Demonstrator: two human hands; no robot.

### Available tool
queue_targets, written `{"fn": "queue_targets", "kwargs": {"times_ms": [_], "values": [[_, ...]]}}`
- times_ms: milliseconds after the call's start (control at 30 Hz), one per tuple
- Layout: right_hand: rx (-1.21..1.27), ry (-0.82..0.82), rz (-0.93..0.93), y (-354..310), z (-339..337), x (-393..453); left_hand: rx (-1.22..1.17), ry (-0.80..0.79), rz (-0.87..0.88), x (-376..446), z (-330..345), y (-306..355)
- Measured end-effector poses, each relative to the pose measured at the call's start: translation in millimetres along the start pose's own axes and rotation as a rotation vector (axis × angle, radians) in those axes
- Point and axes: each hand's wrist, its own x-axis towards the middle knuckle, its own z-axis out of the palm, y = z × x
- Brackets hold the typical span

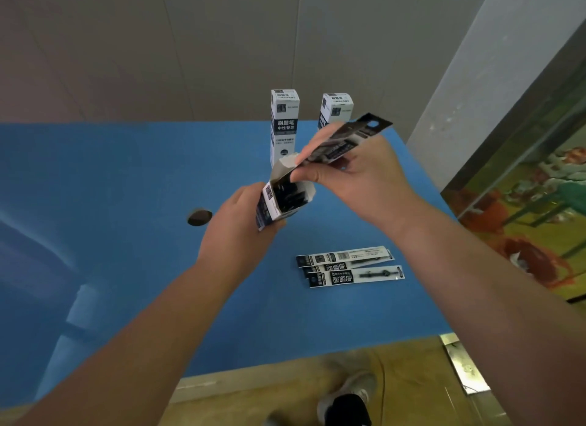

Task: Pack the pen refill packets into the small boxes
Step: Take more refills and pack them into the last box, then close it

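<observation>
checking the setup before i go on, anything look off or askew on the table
Nothing damaged or spilled. The two loose packets overlap unevenly on the table, and a dark round hole shows in its top, left of the hands.

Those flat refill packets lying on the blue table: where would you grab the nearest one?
The nearest packet lies flat, lengthwise left to right, partly overlapping the packet behind it. I would probably come from above and pinch its right end, which juts free on the blue table, thumb on the near edge.
</observation>
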Motion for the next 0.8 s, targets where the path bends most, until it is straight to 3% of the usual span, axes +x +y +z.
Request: {"fn": "queue_targets", "kwargs": {"times_ms": [267, 500, 667, 800], "values": [[-0.051, -0.180, 0.125, 12, 11, 5, 0.009, 0.006, 0.035, 2, 2, -2], [-0.082, -0.085, -0.002, 6, 2, 7, 0.005, 0.001, -0.004, 6, -1, 1], [-0.229, -0.227, 0.094, 16, 10, 11, 0.027, -0.001, 0.006, 7, 2, 1], [-0.272, -0.062, -0.004, 18, 7, 6, 0.000, 0.002, -0.008, 6, 1, 0]]}}
